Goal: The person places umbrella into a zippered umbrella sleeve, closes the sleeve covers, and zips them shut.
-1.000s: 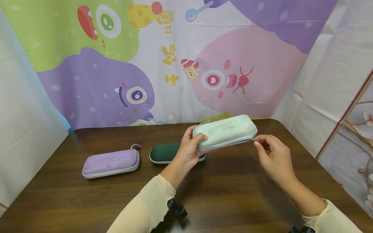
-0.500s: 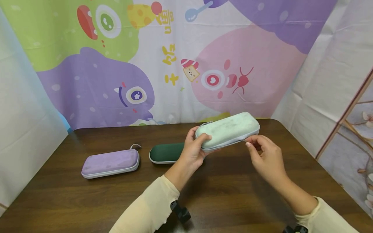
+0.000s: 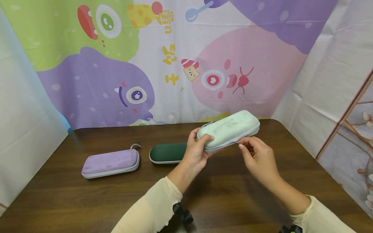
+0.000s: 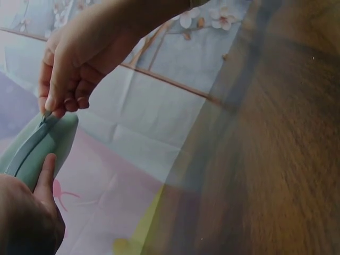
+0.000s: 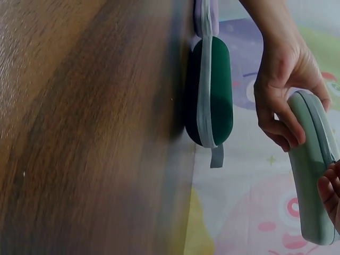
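A pale mint zippered case (image 3: 230,129) with a light grey zip band is held up over the table, its right end tilted upward. My left hand (image 3: 198,150) grips its left end, thumb on top and fingers underneath. My right hand (image 3: 259,158) pinches the small zip pull (image 4: 47,114) between thumb and forefinger, along the near long side. The same mint case (image 5: 308,175) shows in the right wrist view with the left hand (image 5: 287,79) around its upper end. Inside, the case is hidden.
On the brown wooden table (image 3: 131,200), a lilac zippered case (image 3: 110,163) with a wrist loop lies at left. A dark green case (image 3: 167,153) lies to its right, partly behind my left hand. A cartoon-print curtain (image 3: 175,106) hangs behind the table.
My right hand has drawn the zip pull leftward along the mint case's near side. The left hand and case have shifted slightly right, and the case's right end has tilted further up.
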The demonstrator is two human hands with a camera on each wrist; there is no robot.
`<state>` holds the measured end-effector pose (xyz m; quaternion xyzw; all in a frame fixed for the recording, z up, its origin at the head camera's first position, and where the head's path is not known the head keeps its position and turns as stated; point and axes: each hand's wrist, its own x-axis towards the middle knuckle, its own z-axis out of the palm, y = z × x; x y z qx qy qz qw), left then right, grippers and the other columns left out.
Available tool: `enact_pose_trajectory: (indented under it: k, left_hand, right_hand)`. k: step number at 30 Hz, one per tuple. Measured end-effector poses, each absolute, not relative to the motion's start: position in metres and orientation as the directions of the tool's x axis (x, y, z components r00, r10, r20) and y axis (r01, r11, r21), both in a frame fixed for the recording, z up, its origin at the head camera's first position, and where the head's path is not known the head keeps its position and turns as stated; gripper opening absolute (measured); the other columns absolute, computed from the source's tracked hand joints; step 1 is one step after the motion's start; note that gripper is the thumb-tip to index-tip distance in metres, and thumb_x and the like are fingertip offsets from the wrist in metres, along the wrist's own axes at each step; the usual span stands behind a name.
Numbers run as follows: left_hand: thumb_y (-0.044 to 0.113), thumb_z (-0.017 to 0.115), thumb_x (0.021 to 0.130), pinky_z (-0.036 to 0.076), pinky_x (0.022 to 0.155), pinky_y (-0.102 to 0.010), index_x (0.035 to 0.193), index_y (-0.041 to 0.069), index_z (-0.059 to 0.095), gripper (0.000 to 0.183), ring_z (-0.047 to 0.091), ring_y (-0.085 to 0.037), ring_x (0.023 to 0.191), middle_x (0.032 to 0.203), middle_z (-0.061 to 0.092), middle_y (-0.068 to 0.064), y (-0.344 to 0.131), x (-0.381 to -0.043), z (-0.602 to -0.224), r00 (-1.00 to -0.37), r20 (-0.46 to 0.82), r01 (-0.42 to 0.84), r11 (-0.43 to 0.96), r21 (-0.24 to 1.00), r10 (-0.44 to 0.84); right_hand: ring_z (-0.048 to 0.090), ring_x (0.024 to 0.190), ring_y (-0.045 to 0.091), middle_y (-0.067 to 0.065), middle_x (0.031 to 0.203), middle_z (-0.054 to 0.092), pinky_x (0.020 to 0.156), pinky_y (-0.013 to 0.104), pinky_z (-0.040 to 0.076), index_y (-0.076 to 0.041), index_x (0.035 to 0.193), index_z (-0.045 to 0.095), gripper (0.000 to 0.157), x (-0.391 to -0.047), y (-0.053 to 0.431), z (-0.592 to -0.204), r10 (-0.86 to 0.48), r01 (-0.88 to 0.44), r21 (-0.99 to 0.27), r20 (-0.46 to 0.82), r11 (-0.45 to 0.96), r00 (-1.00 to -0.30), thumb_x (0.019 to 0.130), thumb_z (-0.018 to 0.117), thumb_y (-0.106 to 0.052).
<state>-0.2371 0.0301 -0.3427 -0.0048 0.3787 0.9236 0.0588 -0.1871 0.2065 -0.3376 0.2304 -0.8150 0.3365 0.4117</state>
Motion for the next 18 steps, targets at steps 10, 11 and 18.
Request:
enact_pose_trajectory:
  k: [10,11,18]
  left_hand:
    - [-0.002,0.065,0.085,0.057,0.069,-0.044,0.110,0.015,0.044,0.038,0.060,-0.026,0.090,0.119,0.051,-0.011,0.0335,-0.2330,-0.3435,-0.985,-0.098,-0.170,-0.762,0.625,0.139]
    - [0.001,0.065,0.087,0.056,0.068,-0.041,0.109,0.016,0.044,0.034,0.061,-0.024,0.088,0.117,0.052,-0.011,0.0336,-0.2332,-0.3437,-0.984,-0.102,-0.178,-0.763,0.621,0.146]
    - [0.007,0.066,0.087,0.051,0.064,-0.032,0.100,0.018,0.049,0.024,0.060,-0.019,0.081,0.106,0.057,-0.005,0.0270,-0.2354,-0.3426,-0.971,-0.097,-0.222,-0.680,0.699,0.218]
  right_hand:
    - [0.052,0.074,0.013,0.008,0.083,0.062,0.066,0.020,0.041,0.002,0.090,0.065,0.014,-0.1877,0.1989,-0.3387,-0.120,-0.649,-0.374,0.802,0.663,-0.585,0.082,0.068,0.013]
    - [0.052,0.075,0.013,0.008,0.084,0.062,0.067,0.021,0.041,0.001,0.090,0.064,0.014,-0.1878,0.1988,-0.3382,-0.116,-0.643,-0.376,0.800,0.667,-0.589,0.082,0.067,0.013]
    - [0.052,0.079,0.015,0.011,0.090,0.060,0.072,0.017,0.039,0.003,0.093,0.061,0.010,-0.1882,0.2039,-0.3313,-0.125,-0.627,-0.384,0.781,0.678,-0.612,0.087,0.063,0.011]
